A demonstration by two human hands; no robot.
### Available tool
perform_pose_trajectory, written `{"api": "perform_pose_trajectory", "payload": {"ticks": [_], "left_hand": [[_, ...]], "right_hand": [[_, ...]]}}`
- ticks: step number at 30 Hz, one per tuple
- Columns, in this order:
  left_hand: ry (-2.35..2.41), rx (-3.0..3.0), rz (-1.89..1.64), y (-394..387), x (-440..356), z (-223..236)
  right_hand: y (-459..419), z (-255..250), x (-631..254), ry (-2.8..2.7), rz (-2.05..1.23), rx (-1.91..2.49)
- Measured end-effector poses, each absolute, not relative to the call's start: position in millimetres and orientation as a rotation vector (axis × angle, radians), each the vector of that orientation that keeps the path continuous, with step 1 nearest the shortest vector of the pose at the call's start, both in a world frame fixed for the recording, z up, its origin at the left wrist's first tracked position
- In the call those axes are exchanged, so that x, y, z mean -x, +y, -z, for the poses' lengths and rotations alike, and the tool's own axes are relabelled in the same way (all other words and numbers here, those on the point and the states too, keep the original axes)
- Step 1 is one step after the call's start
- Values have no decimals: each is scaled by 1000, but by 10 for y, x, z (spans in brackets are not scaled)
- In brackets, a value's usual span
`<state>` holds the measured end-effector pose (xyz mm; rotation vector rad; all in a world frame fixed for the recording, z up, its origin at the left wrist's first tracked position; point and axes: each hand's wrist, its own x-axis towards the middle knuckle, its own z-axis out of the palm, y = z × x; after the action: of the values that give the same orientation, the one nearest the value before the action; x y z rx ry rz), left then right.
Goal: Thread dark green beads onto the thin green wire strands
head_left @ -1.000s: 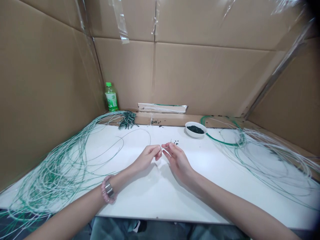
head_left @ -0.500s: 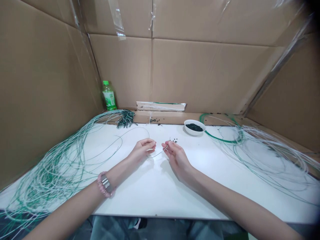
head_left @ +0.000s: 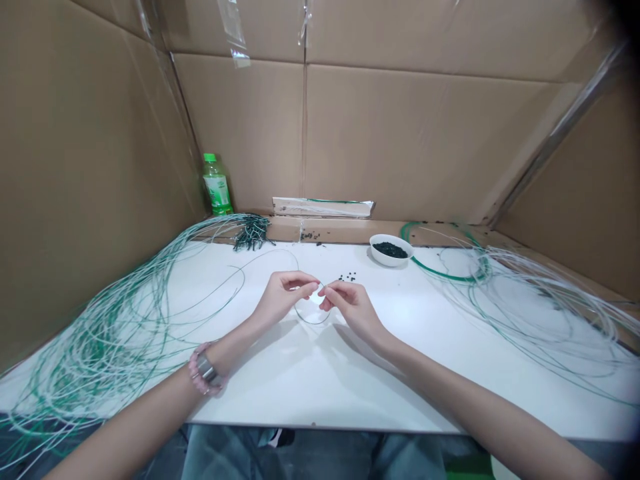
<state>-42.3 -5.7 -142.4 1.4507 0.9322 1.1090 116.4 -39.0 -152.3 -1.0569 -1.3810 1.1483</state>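
Bridging left fingers [head_left: 306, 291] and right fingers [head_left: 334, 297], thin cord [head_left: 313, 324], looping below

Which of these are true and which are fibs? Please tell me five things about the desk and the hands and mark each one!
1. The left hand and right hand both have fingertips at a thin strand. True.
2. The bottle has a red cap. False: the bottle's cap is green.
3. The white bowl holds lots of small dark pieces. True.
4. The bracelet is on the right arm. False: the bracelet is on the left arm.
5. The tangled strands on the left are green and white. True.
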Motion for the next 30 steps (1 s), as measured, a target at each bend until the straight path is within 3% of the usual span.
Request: {"api": "perform_pose_trajectory", "payload": {"ticks": [30], "left_hand": [[947, -1535, -1130, -86, 407, 1450]], "right_hand": [[-422, 1532, -1146, -1462, -1069, 1082]]}}
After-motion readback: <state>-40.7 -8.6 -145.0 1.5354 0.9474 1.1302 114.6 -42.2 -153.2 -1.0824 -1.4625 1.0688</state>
